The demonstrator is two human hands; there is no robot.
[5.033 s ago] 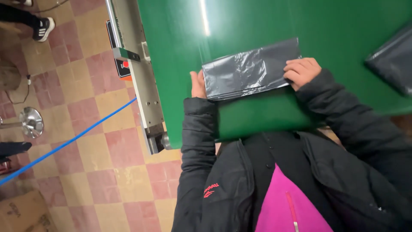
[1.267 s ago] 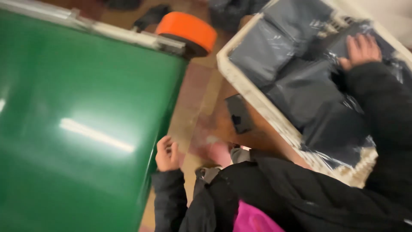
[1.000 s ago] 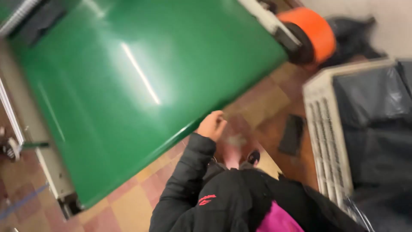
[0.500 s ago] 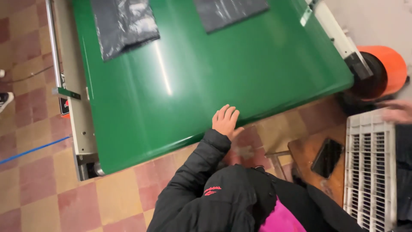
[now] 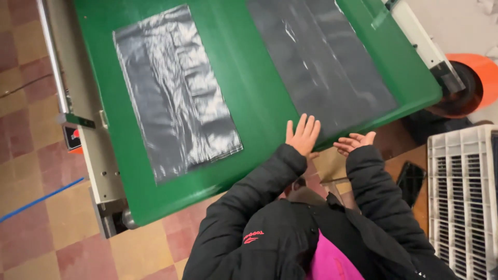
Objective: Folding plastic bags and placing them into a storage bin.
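My left hand [image 5: 302,136] lies flat and open on the near edge of the green conveyor belt [image 5: 254,98], fingers spread, just short of a flat dark grey plastic bag [image 5: 327,62]. My right hand [image 5: 355,143] hovers palm-up and open just off the belt's edge, below that same bag, holding nothing. A second flat grey plastic bag [image 5: 174,88] lies further left on the belt, apart from both hands.
A grey metal side rail [image 5: 85,129] runs along the belt's left side above a checkered tile floor with a blue line [image 5: 36,199]. An orange roll [image 5: 469,83] sits at the belt's right end. A white slatted crate [image 5: 459,197] stands at the right.
The view has swung back from the crate to the belt. My right hand has come in from the crate side to the belt's edge. The left hand stays on the edge.
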